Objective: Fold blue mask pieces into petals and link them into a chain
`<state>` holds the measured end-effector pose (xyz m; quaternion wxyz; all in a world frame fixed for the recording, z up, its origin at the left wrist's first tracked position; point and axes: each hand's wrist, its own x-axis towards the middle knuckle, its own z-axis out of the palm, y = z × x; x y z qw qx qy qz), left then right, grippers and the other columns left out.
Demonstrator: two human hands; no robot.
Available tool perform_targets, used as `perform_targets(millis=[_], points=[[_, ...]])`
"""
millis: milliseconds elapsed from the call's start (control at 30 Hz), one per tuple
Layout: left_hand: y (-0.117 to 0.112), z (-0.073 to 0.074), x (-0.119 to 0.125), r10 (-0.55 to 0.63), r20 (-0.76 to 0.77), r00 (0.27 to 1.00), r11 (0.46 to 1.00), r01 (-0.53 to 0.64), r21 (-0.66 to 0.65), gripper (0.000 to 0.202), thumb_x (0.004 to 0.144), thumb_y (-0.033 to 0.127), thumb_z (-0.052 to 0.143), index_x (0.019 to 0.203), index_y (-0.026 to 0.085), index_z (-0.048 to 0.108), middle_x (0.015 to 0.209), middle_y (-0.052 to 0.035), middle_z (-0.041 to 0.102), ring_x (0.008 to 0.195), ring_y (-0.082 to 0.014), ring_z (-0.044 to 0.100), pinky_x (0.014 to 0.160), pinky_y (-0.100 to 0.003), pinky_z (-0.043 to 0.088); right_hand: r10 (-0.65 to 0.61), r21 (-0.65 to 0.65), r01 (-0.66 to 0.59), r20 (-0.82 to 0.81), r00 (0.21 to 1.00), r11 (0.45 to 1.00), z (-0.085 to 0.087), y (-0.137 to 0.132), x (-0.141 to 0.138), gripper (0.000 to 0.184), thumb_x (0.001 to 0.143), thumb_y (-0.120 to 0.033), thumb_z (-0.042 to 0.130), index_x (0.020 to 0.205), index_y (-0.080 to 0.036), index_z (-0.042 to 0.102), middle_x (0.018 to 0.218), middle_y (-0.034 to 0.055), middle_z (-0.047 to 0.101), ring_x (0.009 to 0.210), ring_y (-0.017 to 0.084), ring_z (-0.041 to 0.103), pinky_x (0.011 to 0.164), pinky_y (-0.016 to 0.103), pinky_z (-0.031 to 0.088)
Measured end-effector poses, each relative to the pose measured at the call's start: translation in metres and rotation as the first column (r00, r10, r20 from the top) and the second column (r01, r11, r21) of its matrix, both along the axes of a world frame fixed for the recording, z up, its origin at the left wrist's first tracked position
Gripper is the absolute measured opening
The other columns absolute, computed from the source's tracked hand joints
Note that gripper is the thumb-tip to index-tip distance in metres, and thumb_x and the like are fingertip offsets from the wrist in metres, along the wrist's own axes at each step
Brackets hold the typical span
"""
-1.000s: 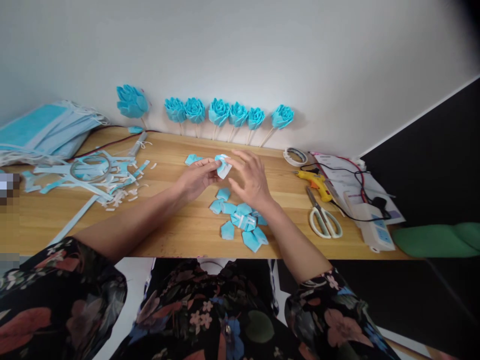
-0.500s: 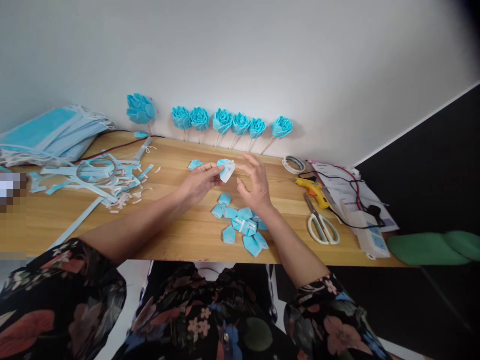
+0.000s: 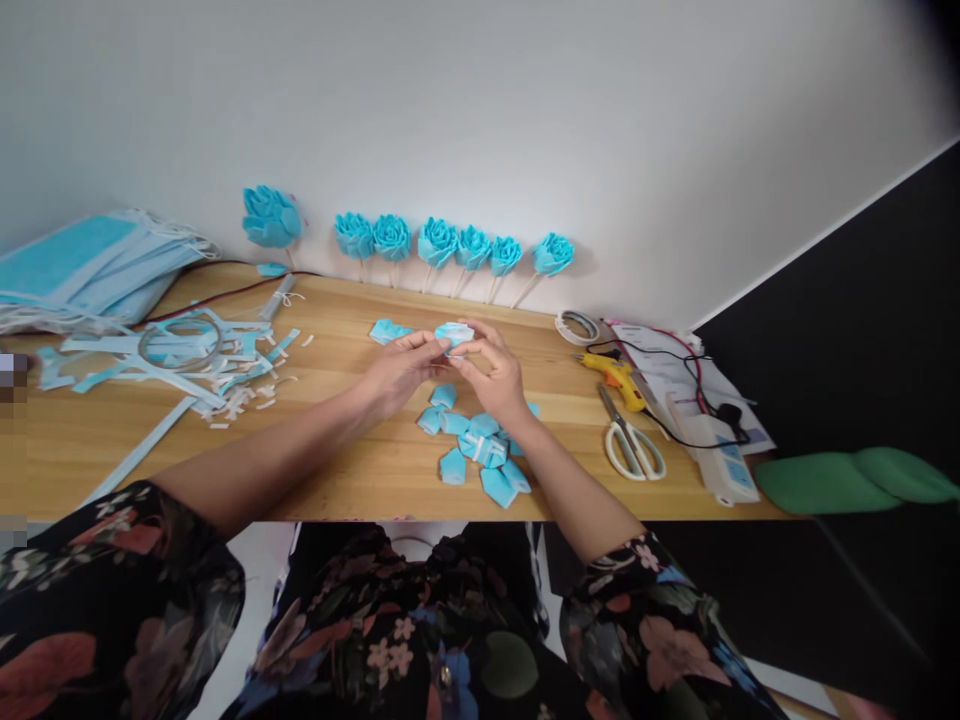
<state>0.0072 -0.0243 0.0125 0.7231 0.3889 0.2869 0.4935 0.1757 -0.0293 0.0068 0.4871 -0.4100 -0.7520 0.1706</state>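
Observation:
Between both hands, above the middle of the table, is a small blue-and-white petal piece (image 3: 453,335) of mask-like fabric. My left hand (image 3: 405,372) pinches its left side with thumb and fingers. My right hand (image 3: 495,374) has its thumb and fingertips closed on the right side of the same piece. Below them on the wood lie several cut blue petals (image 3: 453,466), some overlapping, with a white-striped blue piece (image 3: 484,449) in their midst. Another blue piece (image 3: 388,331) rests just beyond my left hand.
Blue fabric roses (image 3: 437,242) on sticks lean along the wall. Masks (image 3: 82,262) are stacked at the left, near a tangle of scraps (image 3: 180,372). To the right lie a tape roll (image 3: 577,327), a yellow glue gun (image 3: 621,380), scissors (image 3: 634,450) and a power strip (image 3: 726,465).
My right hand has come in from beside the petal piece and its fingers now close on it. The piece has turned more sideways. The view has shifted slightly.

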Motion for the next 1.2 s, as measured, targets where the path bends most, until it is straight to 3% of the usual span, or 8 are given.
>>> perform_targets(millis=[300, 600, 667, 800, 933, 1033, 1200], points=[[0.001, -0.002, 0.000, 0.017, -0.052, 0.999, 1.000, -0.016, 0.017, 0.021, 0.076, 0.028, 0.080, 0.069, 0.015, 0.065, 0.072, -0.0024, 0.069, 0.072, -0.0132, 0.065, 0.070, -0.026, 0.047, 0.007, -0.231, -0.070, -0.261, 0.965, 0.971, -0.006, 0.003, 0.001, 0.022, 0.085, -0.043, 0.064, 0.089, -0.022, 0.066, 0.098, 0.0021, 0.071, 0.098, 0.016, 0.066, 0.096, 0.033, 0.051], [0.001, -0.003, 0.001, 0.034, -0.114, 0.993, 0.998, -0.029, 0.048, 0.023, 0.076, 0.027, 0.080, 0.067, 0.015, 0.063, 0.070, -0.0015, 0.067, 0.070, -0.0125, 0.063, 0.070, -0.027, 0.047, -0.020, -0.272, -0.081, -0.350, 0.937, 0.959, -0.005, 0.004, -0.001, 0.022, 0.081, -0.042, 0.067, 0.085, -0.021, 0.061, 0.087, 0.0005, 0.070, 0.084, 0.015, 0.066, 0.085, 0.031, 0.054], [0.001, -0.003, 0.001, 0.041, -0.119, 0.992, 0.998, -0.034, 0.058, 0.023, 0.076, 0.030, 0.080, 0.069, 0.015, 0.064, 0.072, -0.0018, 0.067, 0.070, -0.0127, 0.062, 0.069, -0.027, 0.047, -0.030, -0.274, -0.078, -0.367, 0.930, 0.959, -0.005, 0.004, -0.001, 0.025, 0.080, -0.040, 0.068, 0.095, -0.022, 0.060, 0.087, -0.0002, 0.070, 0.083, 0.014, 0.067, 0.084, 0.031, 0.054], [-0.001, -0.002, 0.002, 0.031, -0.151, 0.988, 0.995, -0.015, 0.104, 0.026, 0.074, 0.039, 0.080, 0.077, 0.016, 0.067, 0.077, -0.0028, 0.068, 0.073, -0.0142, 0.062, 0.068, -0.028, 0.048, -0.003, -0.282, -0.113, -0.379, 0.925, 0.953, -0.005, 0.004, 0.000, 0.048, 0.082, -0.037, 0.067, 0.126, -0.025, 0.052, 0.086, -0.0011, 0.070, 0.083, 0.015, 0.068, 0.086, 0.034, 0.055], [-0.001, -0.001, 0.001, 0.061, -0.228, 0.972, 0.984, -0.020, 0.175, 0.024, 0.072, 0.036, 0.081, 0.080, 0.017, 0.069, 0.076, -0.0017, 0.067, 0.072, -0.0144, 0.061, 0.068, -0.028, 0.048, 0.017, -0.293, -0.116, -0.322, 0.946, 0.949, -0.004, 0.002, 0.000, 0.050, 0.085, -0.039, 0.064, 0.131, -0.027, 0.051, 0.091, 0.0003, 0.071, 0.087, 0.017, 0.069, 0.089, 0.037, 0.056], [0.001, 0.000, -0.001, 0.090, -0.250, 0.964, 0.982, -0.044, 0.183, 0.024, 0.072, 0.037, 0.080, 0.077, 0.017, 0.068, 0.073, -0.0020, 0.067, 0.070, -0.0146, 0.061, 0.069, -0.029, 0.048, 0.013, -0.237, -0.078, -0.264, 0.965, 0.968, -0.001, 0.001, 0.002, 0.043, 0.086, -0.037, 0.063, 0.127, -0.028, 0.055, 0.100, 0.0018, 0.071, 0.094, 0.018, 0.068, 0.095, 0.038, 0.054], [0.003, 0.002, -0.004, 0.068, -0.322, 0.944, 0.983, -0.009, 0.181, 0.032, 0.069, 0.043, 0.080, 0.074, 0.016, 0.065, 0.071, -0.0023, 0.067, 0.066, -0.0138, 0.060, 0.066, -0.029, 0.047, -0.087, 0.024, 0.089, -0.080, 0.993, 0.996, 0.012, -0.002, 0.012, 0.038, 0.084, -0.028, 0.066, 0.121, -0.028, 0.058, 0.122, 0.0056, 0.067, 0.116, 0.022, 0.061, 0.104, 0.043, 0.048]])
